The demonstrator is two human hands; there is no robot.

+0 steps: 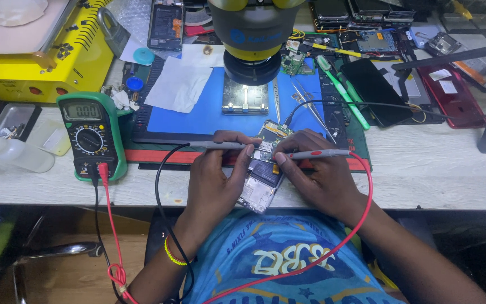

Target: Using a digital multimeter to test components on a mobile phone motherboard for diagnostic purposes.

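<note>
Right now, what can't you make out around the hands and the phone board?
Head view:
- Probe tips: too small, hidden among the fingers of left hand and right hand.
- Phone board: sides covered by both hands.
- Meter dial setting: too small.
- Microscope: top cut off by the edge.

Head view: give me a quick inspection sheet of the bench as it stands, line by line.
Surface: pale worktable with a blue mat under the microscope head.
Job's things: opened phone held at the table's front edge; black probe and red probe both tipped onto its board.
Clutter: tweezers, green tool, white tissue, dismantled phones, clear bottle.
Grippers: left hand pinches the black probe; right hand pinches the red probe.
Cables: black lead and red lead loop off the edge to the green multimeter.
Surroundings: yellow machine at far left.
</note>
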